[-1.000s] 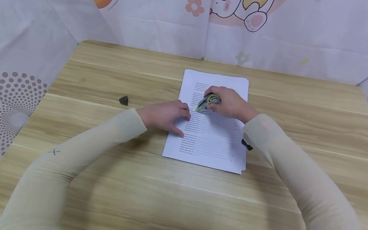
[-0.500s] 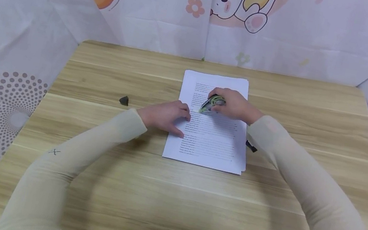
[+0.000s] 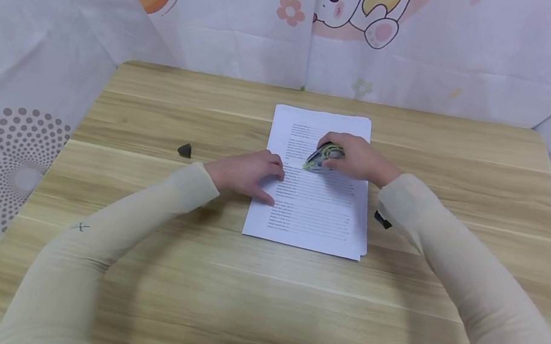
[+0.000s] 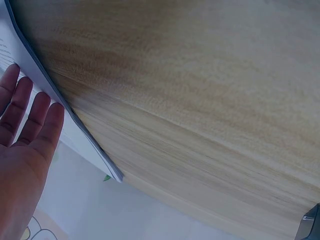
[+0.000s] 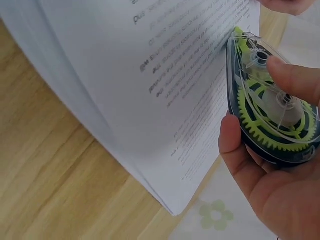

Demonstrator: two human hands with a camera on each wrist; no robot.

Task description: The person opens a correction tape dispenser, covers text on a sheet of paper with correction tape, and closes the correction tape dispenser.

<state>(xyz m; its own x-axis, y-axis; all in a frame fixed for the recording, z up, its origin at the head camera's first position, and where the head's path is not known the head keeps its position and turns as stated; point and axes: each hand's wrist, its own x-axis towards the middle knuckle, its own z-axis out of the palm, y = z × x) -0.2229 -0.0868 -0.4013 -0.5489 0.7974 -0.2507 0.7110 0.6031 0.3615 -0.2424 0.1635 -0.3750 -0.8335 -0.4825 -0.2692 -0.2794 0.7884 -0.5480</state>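
Note:
A stack of printed paper (image 3: 309, 233) lies on the wooden table. Over its upper half, my right hand (image 3: 358, 157) grips a correction tape dispenser (image 3: 319, 158), its tip down at a line of text. The right wrist view shows the dispenser's clear case and green gears (image 5: 272, 117), held between thumb and fingers, with the green tip against the page. My left hand (image 3: 250, 172) rests on the left edge of the stack, fingers spread. In the left wrist view its fingers (image 4: 35, 115) look fairly straight and hold nothing.
A small dark wedge-shaped object (image 3: 185, 150) sits on the table (image 3: 153, 113) left of the left hand. Another black piece (image 3: 382, 220) shows beside the right sleeve. A patterned curtain (image 3: 216, 8) hangs behind the table's back edge.
The right hand has slid the correction tape dispenser steadily rightward along the line of text. The left hand and the paper stack have stayed in place.

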